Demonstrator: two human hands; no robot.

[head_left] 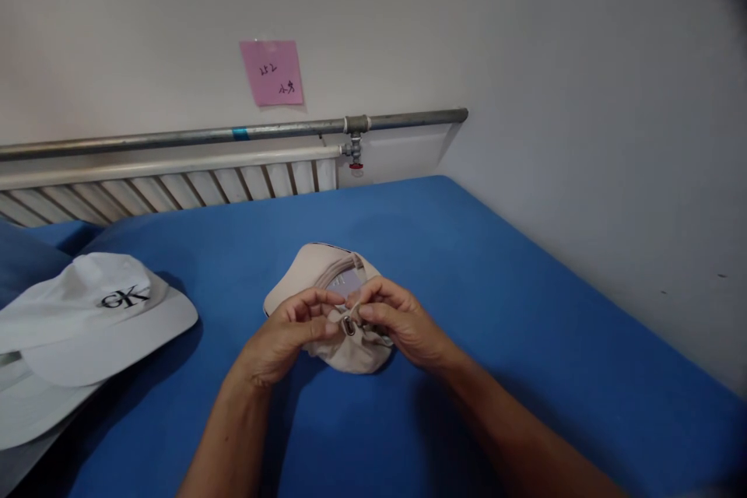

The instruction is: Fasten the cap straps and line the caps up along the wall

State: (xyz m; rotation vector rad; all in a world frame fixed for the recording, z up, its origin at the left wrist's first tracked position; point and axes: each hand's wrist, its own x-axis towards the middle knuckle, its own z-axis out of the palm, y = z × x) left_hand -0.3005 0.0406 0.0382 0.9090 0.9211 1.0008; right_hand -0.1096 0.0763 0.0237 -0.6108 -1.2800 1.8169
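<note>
A beige cap (pixel 315 268) lies upside down on the blue sheet (pixel 496 311), brim pointing away from me. My left hand (pixel 285 334) and my right hand (pixel 402 323) meet over its near edge. Both pinch the beige back strap, which runs through a small metal buckle (pixel 348 324) between my fingertips. The fingers of both hands are curled and closed on the strap. Much of the cap's rear is hidden under my hands.
A white cap with a black logo (pixel 87 319) rests at the left on another white cap. Behind the bed run a radiator (pixel 175 187) and a metal pipe with a red valve (pixel 355 156). A pink note (pixel 271 71) sticks to the wall. A wall borders the bed on the right.
</note>
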